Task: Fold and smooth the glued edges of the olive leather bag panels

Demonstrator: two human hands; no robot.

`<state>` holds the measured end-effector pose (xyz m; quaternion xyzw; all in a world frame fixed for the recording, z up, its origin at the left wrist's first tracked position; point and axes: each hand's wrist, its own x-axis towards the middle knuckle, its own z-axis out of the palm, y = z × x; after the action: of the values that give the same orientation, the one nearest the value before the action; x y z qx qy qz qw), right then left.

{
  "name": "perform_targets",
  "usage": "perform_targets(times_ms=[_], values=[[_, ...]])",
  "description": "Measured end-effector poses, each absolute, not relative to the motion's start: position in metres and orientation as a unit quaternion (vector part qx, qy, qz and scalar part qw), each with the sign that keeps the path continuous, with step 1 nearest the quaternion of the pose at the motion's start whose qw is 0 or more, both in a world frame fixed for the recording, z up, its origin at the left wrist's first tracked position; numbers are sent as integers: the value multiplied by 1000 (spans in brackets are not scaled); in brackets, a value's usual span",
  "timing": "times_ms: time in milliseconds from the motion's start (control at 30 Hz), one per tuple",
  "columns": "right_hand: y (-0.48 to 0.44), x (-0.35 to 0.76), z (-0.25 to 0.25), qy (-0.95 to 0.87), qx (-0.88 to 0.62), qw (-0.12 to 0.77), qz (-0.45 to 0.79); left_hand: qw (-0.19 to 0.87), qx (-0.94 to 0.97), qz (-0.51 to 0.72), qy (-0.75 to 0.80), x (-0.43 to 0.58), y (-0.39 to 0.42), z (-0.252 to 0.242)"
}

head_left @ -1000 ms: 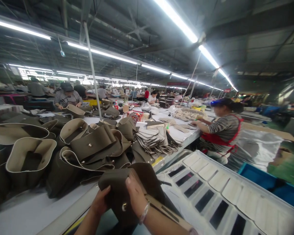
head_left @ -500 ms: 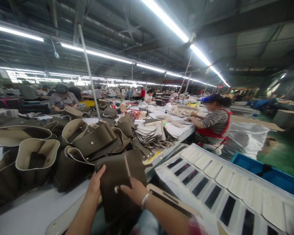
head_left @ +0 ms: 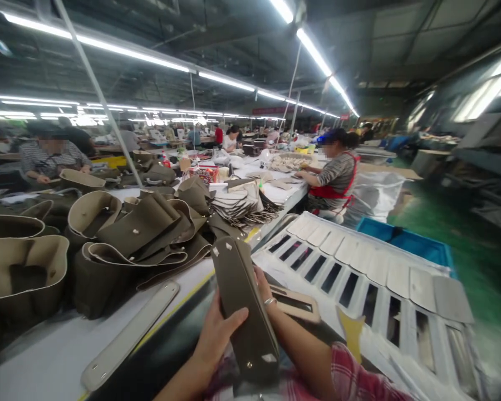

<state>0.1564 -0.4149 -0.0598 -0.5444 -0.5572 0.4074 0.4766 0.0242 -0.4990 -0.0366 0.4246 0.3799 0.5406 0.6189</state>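
An olive-brown leather bag body (head_left: 242, 295) is tilted in front of me, a long narrow face with rounded ends toward me. Small pale patches and a metal stud show near its ends. My left hand (head_left: 221, 328) grips its left side, the thumb lying across the narrow face. On the far right side, my right hand (head_left: 263, 285) is closed around the bag, its fingers partly hidden behind it. A long pale strip with metal studs (head_left: 131, 337) lies on the table left of my hands. Just right of my right wrist is a beige slotted panel (head_left: 296, 303).
Several olive bag bodies (head_left: 37, 267) are heaped on the left of the white table (head_left: 45, 356). Stacked pale pieces (head_left: 242, 203) lie beyond. A rack of white and black strips (head_left: 359, 278) stands right, before a blue crate (head_left: 409, 245). A co-worker in a red apron (head_left: 334, 172) sits farther back.
The bag has been turned from its broad flap side to its narrow face. My right hand has moved from its front to its right side. The view has swung right.
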Motion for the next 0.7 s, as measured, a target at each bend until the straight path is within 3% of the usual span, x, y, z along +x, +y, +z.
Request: perform_targets(times_ms=[200, 333, 433, 700], values=[[-460, 190, -60, -642, -611, 417, 205, 630, 400, 527, 407, 39, -526, -54], [-487, 204, -60, -556, -538, 501, 388, 602, 435, 517, 426, 53, -528, -78], [-501, 206, -59, -514, -453, 505, 525, 588, 459, 505, 435, 64, -528, -91], [-504, 210, -59, -499, -468, 496, 535, 591, 468, 504, 422, 72, -531, -88]])
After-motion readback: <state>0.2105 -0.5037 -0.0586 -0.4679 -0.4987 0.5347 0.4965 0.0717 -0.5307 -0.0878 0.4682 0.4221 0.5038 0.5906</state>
